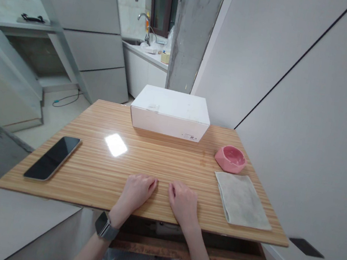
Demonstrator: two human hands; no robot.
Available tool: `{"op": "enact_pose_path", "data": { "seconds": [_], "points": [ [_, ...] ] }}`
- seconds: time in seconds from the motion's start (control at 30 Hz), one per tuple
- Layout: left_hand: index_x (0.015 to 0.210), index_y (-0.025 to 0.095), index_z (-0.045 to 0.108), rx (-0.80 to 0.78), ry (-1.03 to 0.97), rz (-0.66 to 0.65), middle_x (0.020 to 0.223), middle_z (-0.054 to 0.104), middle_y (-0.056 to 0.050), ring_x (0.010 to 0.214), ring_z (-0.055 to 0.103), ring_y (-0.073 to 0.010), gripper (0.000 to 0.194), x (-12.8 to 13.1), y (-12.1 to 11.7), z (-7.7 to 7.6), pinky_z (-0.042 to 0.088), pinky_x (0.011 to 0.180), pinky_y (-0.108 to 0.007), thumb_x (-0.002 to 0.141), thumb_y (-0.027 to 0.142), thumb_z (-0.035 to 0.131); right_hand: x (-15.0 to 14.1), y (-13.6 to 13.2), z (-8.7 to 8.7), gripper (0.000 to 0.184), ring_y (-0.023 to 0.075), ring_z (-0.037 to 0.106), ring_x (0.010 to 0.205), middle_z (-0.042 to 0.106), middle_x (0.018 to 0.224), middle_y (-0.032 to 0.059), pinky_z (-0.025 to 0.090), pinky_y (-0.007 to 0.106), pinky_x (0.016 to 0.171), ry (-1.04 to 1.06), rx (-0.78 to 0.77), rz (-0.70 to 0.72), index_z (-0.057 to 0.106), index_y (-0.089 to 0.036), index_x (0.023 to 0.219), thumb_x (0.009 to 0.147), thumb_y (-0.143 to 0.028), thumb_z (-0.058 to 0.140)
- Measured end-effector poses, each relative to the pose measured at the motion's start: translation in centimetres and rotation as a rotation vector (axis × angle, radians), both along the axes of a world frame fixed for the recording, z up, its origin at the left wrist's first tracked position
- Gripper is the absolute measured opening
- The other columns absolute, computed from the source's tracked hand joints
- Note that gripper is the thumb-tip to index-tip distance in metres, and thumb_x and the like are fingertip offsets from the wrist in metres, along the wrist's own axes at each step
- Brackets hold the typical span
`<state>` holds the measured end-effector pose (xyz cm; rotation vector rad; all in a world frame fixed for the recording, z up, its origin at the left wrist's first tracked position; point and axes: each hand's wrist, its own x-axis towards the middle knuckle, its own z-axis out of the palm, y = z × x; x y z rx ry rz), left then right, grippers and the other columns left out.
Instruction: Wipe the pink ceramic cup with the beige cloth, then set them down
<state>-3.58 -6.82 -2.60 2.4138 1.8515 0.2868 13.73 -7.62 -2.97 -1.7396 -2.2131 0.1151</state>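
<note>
The left hand (140, 189) and right hand (184, 199) rest apart, fingers curled, on a table (162, 159) whose long axis runs crosswise beneath them. Beyond them a closed white box (169, 124) lies crosswise, contents hidden. To their right lies a grey cloth (246, 201), with a pink bowl (224, 163) just beyond, facing up; to their left, a phone (53, 159) slants away.

Head-worn view; forward, downward; tabletop (162, 159) close.

Print (191, 137) on the box (173, 104) is illegibly small.
</note>
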Motion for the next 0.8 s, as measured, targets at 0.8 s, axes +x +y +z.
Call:
{"op": "enact_pose_path", "data": {
  "seconds": [0.8],
  "points": [
    [0.072, 0.022, 0.069, -0.003, -0.009, 0.030, 0.073, 0.072, -0.007, 0.069, 0.066, -0.0205, 0.045, 0.14, -0.01, 0.07, 0.035, 0.060, -0.030, 0.095, 0.036, 0.033, -0.09, -0.18, 0.06, 0.027, 0.0140, 0.060, 0.069, 0.067, 0.075, 0.0007, 0.023, 0.027, 0.059, -0.018, 0.003, -0.003, 0.056, -0.021, 0.076, 0.096, -0.024, 0.039]
  ]
}}
